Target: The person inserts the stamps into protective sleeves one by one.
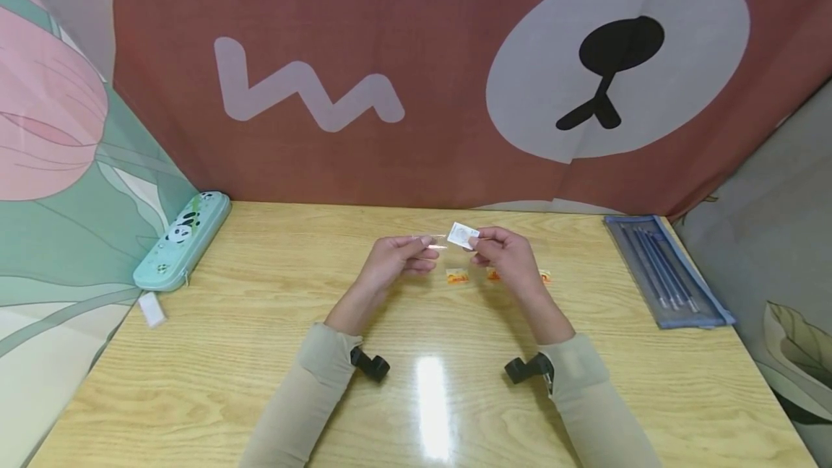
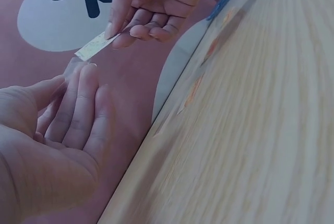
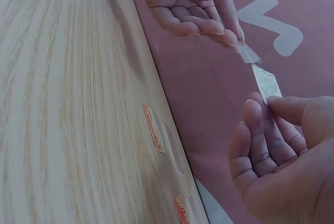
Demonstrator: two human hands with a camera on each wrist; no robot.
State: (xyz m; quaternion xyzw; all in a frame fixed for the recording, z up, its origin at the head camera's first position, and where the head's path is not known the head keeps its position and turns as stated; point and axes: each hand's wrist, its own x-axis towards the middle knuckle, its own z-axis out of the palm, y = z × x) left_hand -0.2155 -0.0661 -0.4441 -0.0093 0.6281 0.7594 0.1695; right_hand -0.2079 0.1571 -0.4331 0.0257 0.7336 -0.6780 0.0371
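My left hand [image 1: 393,260] pinches a small clear plastic sleeve [image 1: 438,241] between thumb and fingers. With thumb and index finger, my right hand [image 1: 510,258] holds a small flat white printed card [image 1: 462,235] by its lower right corner. Both hands are raised over the back middle of the table. In the right wrist view the sleeve [image 3: 249,54] comes right up to the upper edge of the card [image 3: 267,84]. Beneath the hands lie several small orange-and-yellow packets [image 1: 457,276] in a row, some partly hidden by the right hand.
A mint panda pencil case [image 1: 182,244] lies at the left edge, with a small white block [image 1: 152,310] in front of it. At the right edge is a blue zip pouch [image 1: 669,273] holding several pens. A brown printed cloth [image 1: 442,157] hangs behind the wooden table [image 1: 260,352].
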